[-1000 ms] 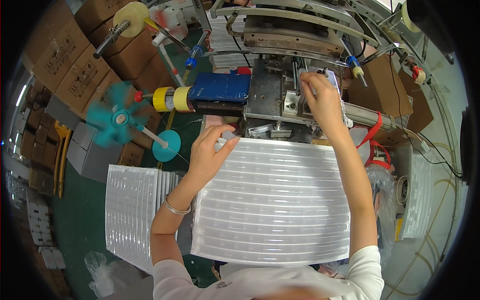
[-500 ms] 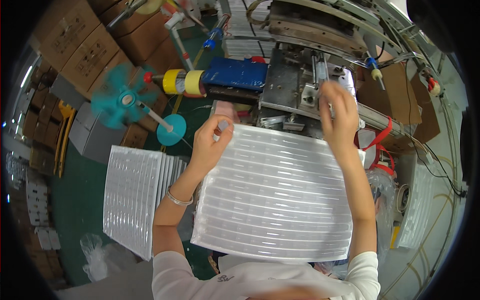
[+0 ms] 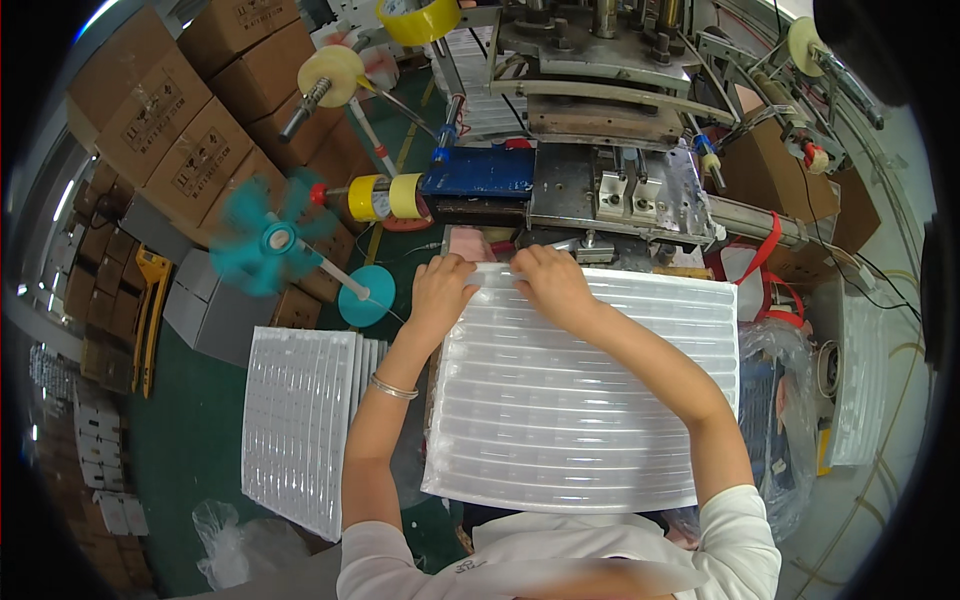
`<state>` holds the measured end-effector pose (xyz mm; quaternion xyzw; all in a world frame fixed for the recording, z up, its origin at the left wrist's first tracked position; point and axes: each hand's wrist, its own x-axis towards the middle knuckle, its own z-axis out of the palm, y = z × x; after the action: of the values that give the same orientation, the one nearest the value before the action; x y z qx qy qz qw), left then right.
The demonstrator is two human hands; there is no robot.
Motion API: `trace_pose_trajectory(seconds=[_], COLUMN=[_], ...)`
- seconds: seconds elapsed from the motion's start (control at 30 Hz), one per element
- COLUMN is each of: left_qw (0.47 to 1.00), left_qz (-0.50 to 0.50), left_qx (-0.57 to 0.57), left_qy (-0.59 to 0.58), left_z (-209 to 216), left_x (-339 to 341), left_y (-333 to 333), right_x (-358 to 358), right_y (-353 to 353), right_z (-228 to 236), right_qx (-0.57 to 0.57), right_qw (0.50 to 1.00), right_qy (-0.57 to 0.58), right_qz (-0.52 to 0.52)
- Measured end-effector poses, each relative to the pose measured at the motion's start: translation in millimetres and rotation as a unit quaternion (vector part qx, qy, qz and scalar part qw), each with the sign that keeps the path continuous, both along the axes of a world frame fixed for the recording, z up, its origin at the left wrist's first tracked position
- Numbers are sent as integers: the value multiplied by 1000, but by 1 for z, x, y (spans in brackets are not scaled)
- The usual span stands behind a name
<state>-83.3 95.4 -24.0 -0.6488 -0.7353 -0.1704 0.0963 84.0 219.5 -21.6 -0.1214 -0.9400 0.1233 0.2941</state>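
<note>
A wide white-and-clear ribbed plastic tray (image 3: 590,390) lies in front of me, its long rows running side to side. At its far left corner my left hand (image 3: 443,298) has curled fingers, thumb and fingertips close together by the edge. My right hand (image 3: 555,288) reaches across to the far row just beside it, fingers bent down and closed at the tray. Whatever small thing either hand may hold is hidden under the fingers. Beyond the tray stands a metal press machine (image 3: 600,120) with a small clamp-like fixture (image 3: 627,197) on its plate.
Left of the tray stands a stack of similar ribbed trays (image 3: 300,430). A teal fan (image 3: 277,238) spins near stacked cardboard boxes (image 3: 165,125). Yellow tape rolls (image 3: 370,198) sit beside a blue block (image 3: 480,172). Clear plastic bagging (image 3: 785,400) hangs at the right.
My right hand has left the machine fixture and come down left to the tray's far row. My left hand, earlier pinching a small pale piece, has turned down at the corner. The view has shifted.
</note>
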Motion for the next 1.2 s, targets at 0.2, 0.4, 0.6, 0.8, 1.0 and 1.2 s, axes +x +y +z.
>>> trace_pose_trajectory(seconds=[0.2,0.4,0.6,0.8,1.0,1.2], left_qw=[997,987,976,968,959,948], left_qz=[12,-45,-54,-44,-2,-77], left_qx=[52,124,143,223,278,308], left_qy=[-52,-93,-157,-103,53,-23], left_z=[7,32,36,66,92,88], left_x=[8,42,61,86,93,97], left_y=[-16,-13,-5,56,167,113], right_x=[61,97,122,136,125,82], right_y=[11,18,27,41,62,71], right_z=[54,54,55,75,94,110], right_qx=[-214,-409,-392,-300,-94,77], right_qw=[973,912,916,930,950,956], right_qy=[87,20,88,179,253,235], right_qz=[-29,-13,-7,-114,-157,-159])
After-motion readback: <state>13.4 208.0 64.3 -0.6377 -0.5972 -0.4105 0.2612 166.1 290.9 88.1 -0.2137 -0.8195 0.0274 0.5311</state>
